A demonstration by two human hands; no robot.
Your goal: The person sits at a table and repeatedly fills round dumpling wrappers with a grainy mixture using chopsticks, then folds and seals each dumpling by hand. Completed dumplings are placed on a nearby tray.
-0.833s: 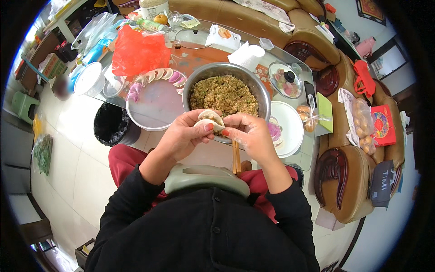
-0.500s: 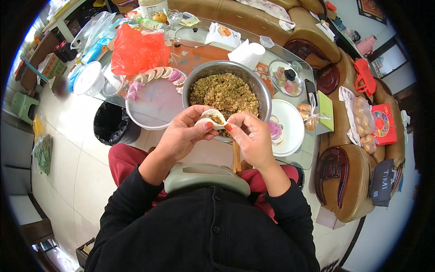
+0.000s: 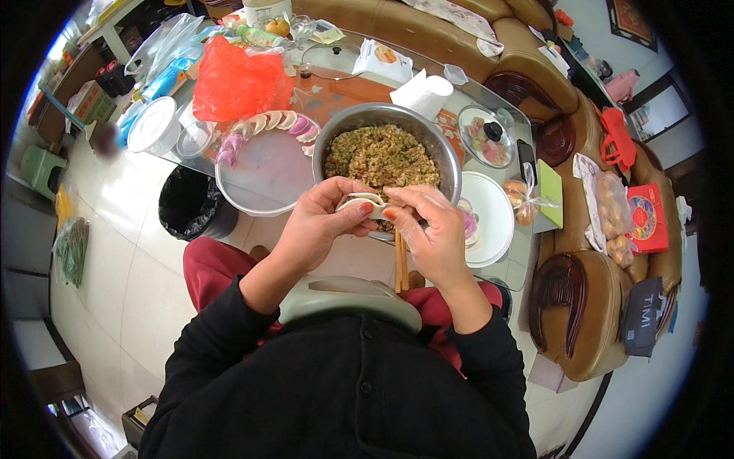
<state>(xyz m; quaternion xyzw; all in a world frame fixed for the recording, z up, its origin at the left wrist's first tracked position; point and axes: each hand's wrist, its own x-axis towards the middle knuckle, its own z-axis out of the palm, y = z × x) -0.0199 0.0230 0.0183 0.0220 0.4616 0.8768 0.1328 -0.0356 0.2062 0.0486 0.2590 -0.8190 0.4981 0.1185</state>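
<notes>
Between my two hands is a white dumpling (image 3: 359,202), folded over with its upper edge still parted. My left hand (image 3: 330,213) cups its left side, thumb in front. At its right end, the thumb and fingers of my right hand (image 3: 425,226) pinch the dough. Just beyond them stands a steel bowl (image 3: 453,157) of chopped filling (image 3: 382,157). Wooden chopsticks (image 3: 401,262) point toward me below the bowl, their far ends hidden. Finished white and purple dumplings (image 3: 260,125) line the far rim of a round tray (image 3: 245,200) at left.
Right of the bowl, a white plate (image 3: 493,229) carries purple and white wrappers (image 3: 468,223). A glass lid (image 3: 482,138) lies behind it. A red plastic bag (image 3: 237,80) sits beyond the tray, and a black-lined bin (image 3: 191,205) stands on the floor at left.
The dumpling wrapper, open with filling showing before, is now folded over. My right fingers have come across its top edge. The view has shifted slightly.
</notes>
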